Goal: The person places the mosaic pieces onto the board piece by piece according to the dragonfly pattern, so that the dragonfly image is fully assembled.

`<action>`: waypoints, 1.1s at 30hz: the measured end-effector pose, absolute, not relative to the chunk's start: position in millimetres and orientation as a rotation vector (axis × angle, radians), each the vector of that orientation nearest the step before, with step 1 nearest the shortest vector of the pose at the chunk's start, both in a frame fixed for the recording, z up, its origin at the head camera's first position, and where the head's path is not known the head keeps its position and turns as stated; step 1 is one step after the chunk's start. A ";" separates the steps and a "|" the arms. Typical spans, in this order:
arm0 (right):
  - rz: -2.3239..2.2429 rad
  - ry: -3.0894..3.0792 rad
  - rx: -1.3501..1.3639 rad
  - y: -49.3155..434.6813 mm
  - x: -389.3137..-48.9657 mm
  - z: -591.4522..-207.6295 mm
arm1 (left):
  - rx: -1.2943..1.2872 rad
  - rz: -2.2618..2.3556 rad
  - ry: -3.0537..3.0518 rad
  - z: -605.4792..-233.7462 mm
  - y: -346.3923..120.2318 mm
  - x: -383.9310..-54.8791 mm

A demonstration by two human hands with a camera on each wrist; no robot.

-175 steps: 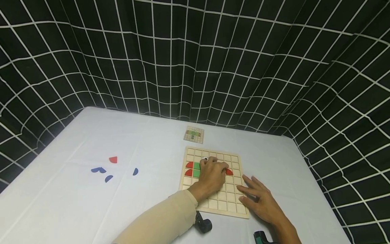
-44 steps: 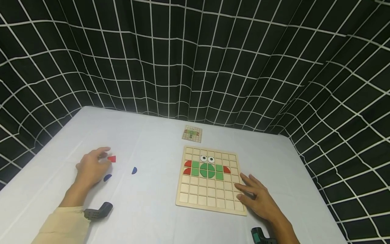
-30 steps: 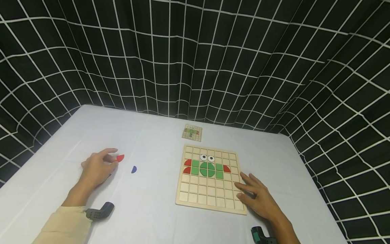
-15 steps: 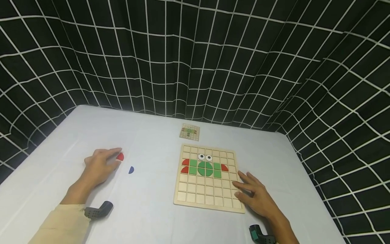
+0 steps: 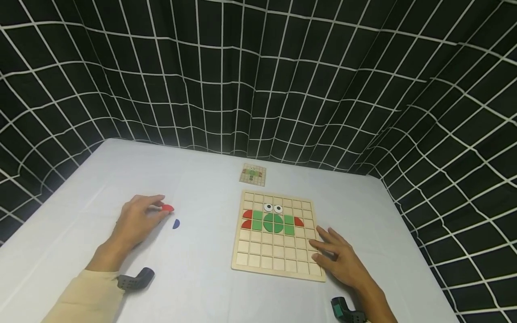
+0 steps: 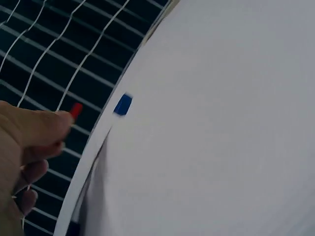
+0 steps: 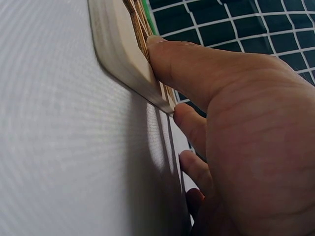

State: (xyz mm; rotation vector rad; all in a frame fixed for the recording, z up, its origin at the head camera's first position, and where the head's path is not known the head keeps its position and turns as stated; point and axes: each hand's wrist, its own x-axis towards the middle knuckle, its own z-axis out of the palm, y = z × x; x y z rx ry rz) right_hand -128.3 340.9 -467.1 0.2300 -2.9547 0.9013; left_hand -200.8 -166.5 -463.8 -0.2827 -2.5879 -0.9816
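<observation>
My left hand [image 5: 135, 222], over the left of the table, pinches a red quarter-circle tile [image 5: 167, 208] between thumb and index finger. The left wrist view shows the red tile [image 6: 77, 110] edge-on at the fingertips. A blue rounded tile [image 5: 176, 224] lies just right of that hand. My right hand [image 5: 343, 260] rests at the right edge of a wooden grid board [image 5: 278, 258], fingers spread; in the right wrist view its thumb touches the board's rim [image 7: 115, 39]. On the board are green tiles [image 5: 273, 223] forming a circle flanked by squares, red quarter tiles [image 5: 299, 222] and two eye tiles [image 5: 278, 209].
Behind the board lies a small pattern card [image 5: 253, 174] with a similar figure. A white cloth [image 5: 202, 278] covers the table, and a black curtain with white grid lines [image 5: 226, 80] rises at the back and sides.
My left hand has gone from the board to the table's left and taken up the red tile. It turns the tile and shifts slightly right, covering other blue tiles. The right hand stays.
</observation>
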 end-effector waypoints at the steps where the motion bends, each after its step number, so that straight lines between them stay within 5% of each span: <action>1: 0.906 -2.955 0.228 340.7 -128.1 -467.4 | -0.314 -0.979 -2.546 -461.3 -163.7 -200.1; 18: 0.903 -2.958 0.251 342.2 -127.7 -464.2 | -0.743 -0.951 -2.140 -409.3 -77.1 -195.4; 33: 0.921 -2.946 0.255 342.2 -129.0 -466.1 | -0.931 -1.174 -2.197 -408.3 28.2 -195.3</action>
